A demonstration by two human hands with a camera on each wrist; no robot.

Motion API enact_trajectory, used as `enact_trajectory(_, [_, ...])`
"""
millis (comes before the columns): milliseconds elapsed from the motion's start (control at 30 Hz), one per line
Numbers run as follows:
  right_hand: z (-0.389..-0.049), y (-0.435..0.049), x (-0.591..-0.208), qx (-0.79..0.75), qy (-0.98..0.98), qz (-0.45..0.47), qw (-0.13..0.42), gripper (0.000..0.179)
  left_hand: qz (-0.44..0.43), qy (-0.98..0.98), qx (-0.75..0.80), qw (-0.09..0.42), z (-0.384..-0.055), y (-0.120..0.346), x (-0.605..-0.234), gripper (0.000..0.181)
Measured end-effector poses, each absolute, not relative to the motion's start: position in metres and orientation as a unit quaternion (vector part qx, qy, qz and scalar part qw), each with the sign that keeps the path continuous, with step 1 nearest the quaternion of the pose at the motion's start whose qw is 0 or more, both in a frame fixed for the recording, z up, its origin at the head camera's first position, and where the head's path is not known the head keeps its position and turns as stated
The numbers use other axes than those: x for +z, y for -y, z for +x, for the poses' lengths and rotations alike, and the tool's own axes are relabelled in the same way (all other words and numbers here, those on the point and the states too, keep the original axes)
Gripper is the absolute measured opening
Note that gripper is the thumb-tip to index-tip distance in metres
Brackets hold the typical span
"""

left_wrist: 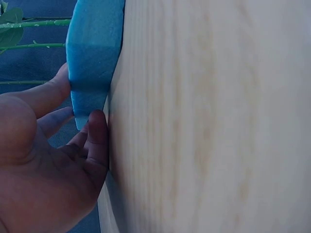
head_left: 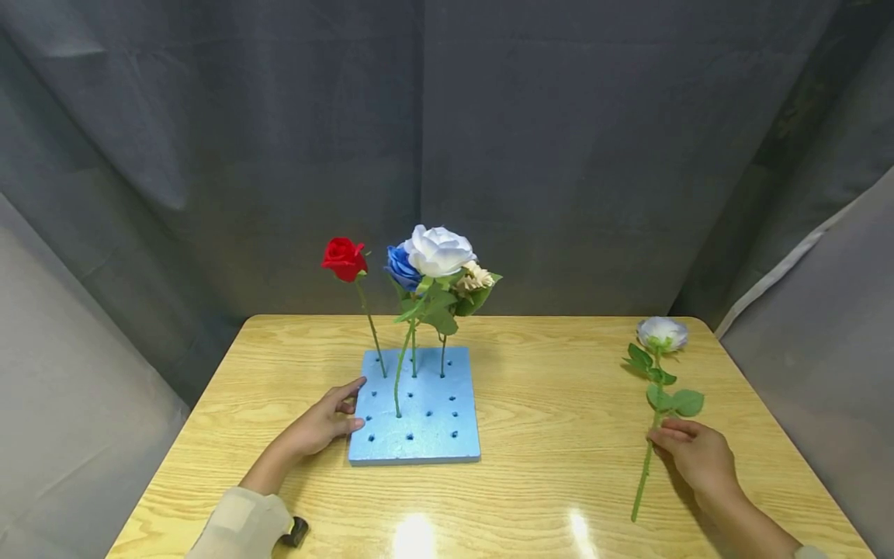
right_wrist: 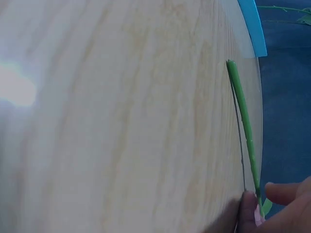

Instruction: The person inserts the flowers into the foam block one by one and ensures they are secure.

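Observation:
At the left edge of a blue foam board (head_left: 447, 449) with rows of holes, my left hand (head_left: 317, 425) holds on by fingers and thumb. In the left wrist view the thumb lies on the holed face and the other fingers (left_wrist: 98, 133) bend against the side. Standing in the board are a red rose (head_left: 344, 259), a blue rose (head_left: 401, 269), a large white flower (head_left: 441, 251) and a cream flower (head_left: 476, 277). My right hand (head_left: 701, 458) pinches the green stem of a pale white-lavender flower (head_left: 659, 397), its bloom toward the table's far right corner.
The wooden table (head_left: 559, 404) carries everything. By the left sleeve lies a small black object (head_left: 296, 532) with a yellow patch. Grey curtains (head_left: 545, 155) hang behind the far edge and at both sides.

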State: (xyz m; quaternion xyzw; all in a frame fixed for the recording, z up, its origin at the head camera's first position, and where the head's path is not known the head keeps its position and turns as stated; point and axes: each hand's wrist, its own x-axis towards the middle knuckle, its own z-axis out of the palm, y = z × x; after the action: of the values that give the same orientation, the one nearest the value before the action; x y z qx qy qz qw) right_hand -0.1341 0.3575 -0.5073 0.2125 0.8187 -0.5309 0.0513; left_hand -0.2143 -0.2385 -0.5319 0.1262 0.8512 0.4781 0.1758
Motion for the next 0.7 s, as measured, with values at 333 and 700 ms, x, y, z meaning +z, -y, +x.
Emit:
enact_trajectory(333, [-0.143,-0.355,-0.506,-0.504,-0.838,0.207,0.042,0.052,0.123,-0.849,0.481,0.178,-0.214,0.238,-0.532,0.075])
enact_trajectory(700, [-0.142,-0.367,-0.508,-0.588,-0.778,0.207,0.080,0.055,0.125,-0.848,0.483,0.178,-0.215,0.239,-0.534,0.075])
